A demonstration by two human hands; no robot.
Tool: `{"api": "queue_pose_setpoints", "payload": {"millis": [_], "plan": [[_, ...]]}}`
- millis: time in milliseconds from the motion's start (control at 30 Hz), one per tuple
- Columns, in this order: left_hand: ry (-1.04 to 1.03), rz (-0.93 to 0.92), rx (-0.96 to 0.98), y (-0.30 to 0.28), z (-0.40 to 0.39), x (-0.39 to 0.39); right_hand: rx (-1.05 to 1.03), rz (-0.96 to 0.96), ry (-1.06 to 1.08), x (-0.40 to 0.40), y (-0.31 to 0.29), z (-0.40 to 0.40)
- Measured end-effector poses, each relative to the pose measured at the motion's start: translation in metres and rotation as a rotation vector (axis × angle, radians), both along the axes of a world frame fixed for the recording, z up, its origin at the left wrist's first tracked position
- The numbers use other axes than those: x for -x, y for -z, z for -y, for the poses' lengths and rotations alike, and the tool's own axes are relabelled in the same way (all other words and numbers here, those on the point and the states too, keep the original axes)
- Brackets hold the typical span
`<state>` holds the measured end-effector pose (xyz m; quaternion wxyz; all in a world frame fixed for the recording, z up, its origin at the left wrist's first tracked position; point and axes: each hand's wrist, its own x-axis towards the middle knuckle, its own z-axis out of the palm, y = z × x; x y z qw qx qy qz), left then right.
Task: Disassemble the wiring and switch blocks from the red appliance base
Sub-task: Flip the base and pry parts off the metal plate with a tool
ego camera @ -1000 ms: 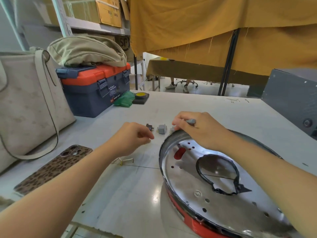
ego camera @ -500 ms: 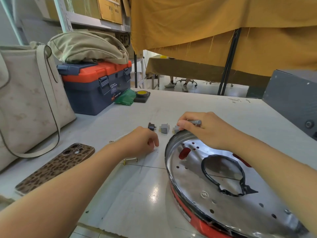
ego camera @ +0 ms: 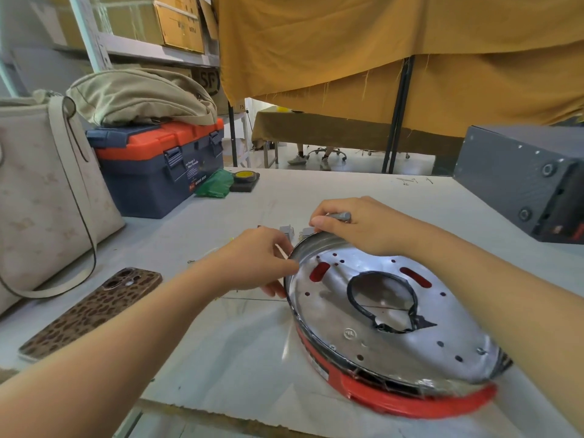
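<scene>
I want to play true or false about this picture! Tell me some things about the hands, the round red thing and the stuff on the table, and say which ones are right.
1. The right hand holds a small grey piece at the far rim of the red appliance base. True.
2. The leopard-print phone lies inside the base. False: it lies on the table, left of the base.
3. The toolbox has an orange lid. True.
4. The left hand rests on the toolbox. False: it is at the base's left rim.
</scene>
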<state>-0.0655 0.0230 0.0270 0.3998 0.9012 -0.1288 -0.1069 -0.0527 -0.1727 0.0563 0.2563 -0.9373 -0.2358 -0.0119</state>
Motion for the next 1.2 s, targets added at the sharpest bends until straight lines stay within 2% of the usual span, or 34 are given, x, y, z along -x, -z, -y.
{"api": "queue_pose_setpoints", "payload": {"millis": [100, 333, 500, 667, 733, 967, 1100, 1200], "plan": [[-0.058, -0.005, 0.023, 0.004, 0.005, 0.001, -0.045, -0.042, -0.017, 0.011, -0.001, 0.008], [-0.131, 0.084, 0.039, 0.011, 0.021, -0.006, -0.176, -0.273, -0.083, 0.046, 0.008, 0.038], [-0.194, 0.005, 0.106, 0.009, 0.023, -0.005, -0.063, -0.227, -0.07, 0.059, 0.017, 0.043], [-0.084, -0.132, 0.025, 0.005, 0.009, 0.005, -0.032, -0.201, -0.052, 0.06, 0.018, 0.042], [-0.084, -0.151, 0.064, 0.005, 0.007, 0.007, -0.024, -0.197, -0.046, 0.06, 0.018, 0.041], [-0.192, -0.036, 0.172, 0.009, 0.013, 0.002, -0.016, -0.205, -0.028, 0.057, 0.021, 0.04], [-0.299, 0.085, 0.193, 0.016, 0.018, -0.004, 0.051, -0.119, -0.015, 0.053, 0.022, 0.04], [-0.309, 0.045, 0.225, 0.017, 0.018, -0.005, 0.158, -0.076, 0.008, 0.052, 0.021, 0.039]]}}
